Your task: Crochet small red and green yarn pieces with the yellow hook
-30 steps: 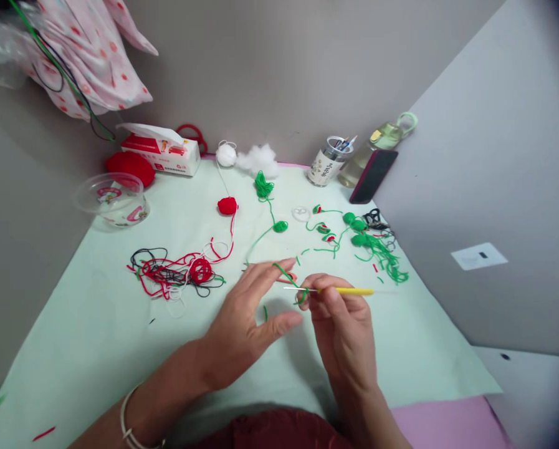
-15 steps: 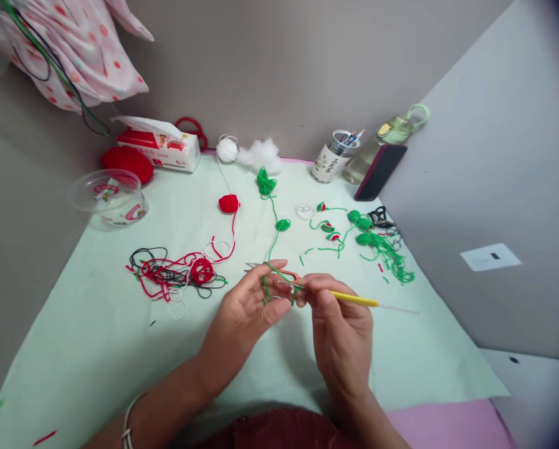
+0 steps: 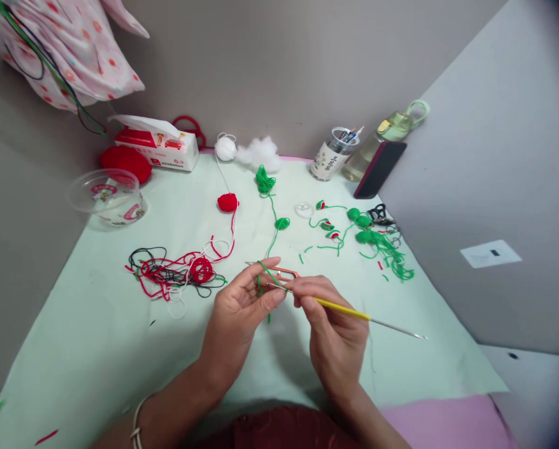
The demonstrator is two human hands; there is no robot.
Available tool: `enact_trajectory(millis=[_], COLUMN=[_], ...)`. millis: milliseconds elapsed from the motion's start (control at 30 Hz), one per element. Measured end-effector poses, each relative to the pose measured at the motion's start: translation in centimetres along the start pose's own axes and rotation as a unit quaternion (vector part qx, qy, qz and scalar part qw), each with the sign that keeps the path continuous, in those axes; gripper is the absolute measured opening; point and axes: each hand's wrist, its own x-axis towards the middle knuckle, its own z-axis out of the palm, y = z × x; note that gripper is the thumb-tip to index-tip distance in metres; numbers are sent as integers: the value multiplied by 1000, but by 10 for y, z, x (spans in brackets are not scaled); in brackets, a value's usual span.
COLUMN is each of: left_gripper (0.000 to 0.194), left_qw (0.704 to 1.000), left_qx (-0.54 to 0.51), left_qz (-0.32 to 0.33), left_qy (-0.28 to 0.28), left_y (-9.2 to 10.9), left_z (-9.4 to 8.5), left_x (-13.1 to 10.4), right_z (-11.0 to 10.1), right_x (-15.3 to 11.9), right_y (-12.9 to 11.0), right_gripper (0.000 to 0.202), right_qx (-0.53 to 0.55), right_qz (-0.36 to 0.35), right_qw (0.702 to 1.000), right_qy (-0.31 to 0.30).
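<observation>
My right hand point(image 3: 338, 330) is closed on a crochet hook point(image 3: 342, 308) with a yellow handle, its tip pointing left. Green yarn point(image 3: 272, 274) loops over the index finger of my left hand point(image 3: 242, 308), whose thumb and fingertips pinch it beside the hook's tip. A short green end hangs below those fingers. From the left hand the strand runs up to a small green bundle point(image 3: 282, 223) and on to a larger green skein point(image 3: 265, 181). Scissors with orange handles point(image 3: 286, 273) lie behind the hands, partly hidden.
Tangled red, black and white yarn point(image 3: 167, 273) lies at left. A plastic tub point(image 3: 124, 206), tissue box point(image 3: 176, 153) and white stuffing point(image 3: 262, 154) stand farther back. Green balls point(image 3: 364, 236), a pen holder point(image 3: 330, 159), a phone point(image 3: 381, 169) and a bottle point(image 3: 394, 128) are at right.
The hook has moved left and its rear end has dropped. My hands are closer together, and the left thumb and fingers have closed on the green yarn at the hook's tip.
</observation>
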Motion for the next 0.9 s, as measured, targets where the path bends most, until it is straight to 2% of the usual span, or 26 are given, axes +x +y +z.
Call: enact_trajectory(millis=[133,267,333,433,533,600,667,700,800,833,900], left_gripper=[47,39,38,40,38,40,46,50,51,47,36], left_qw=[998,982,971,971,983,992,997,998,992,988,982], left_qx=[-38,-121,-162,-174,-138,-97,-64,-59,-86,-101,-125], left_qz=[-31,-115,-145,-148,-115,-75,-37,-32,-76,-99,-126], left_qy=[-33,-89,-98,-74,-47,-25,-6,-5,-43,-59,-71], left_y=[0,0,1,5,6,4,1,-1,-2,-2,1], left_z=[3,3,1,-6,-9,-7,-4,-2,0,0,-2], left_x=[-2,-2,0,3,2,-1,-4,-6,-6,-5,-2], right_z=[-1,-3,-6,-12,-15,-11,-5,-2,1,0,-6], right_x=[-7,-14,-11,-1,9,9,4,0,-7,-8,-5], right_y=[2,7,5,1,-2,-1,1,2,5,5,4], right_gripper=[34,44,34,20,16,17,17,18,28,29,26], right_qx=[-96,-209,-169,-45,66,97,41,-16,-153,-157,-103], right_qz=[-58,-143,-113,-18,57,83,58,22,-88,-96,-59], right_qw=[994,967,979,999,996,992,997,1000,984,983,993], right_qy=[-14,9,15,18,30,18,1,-5,3,10,25])
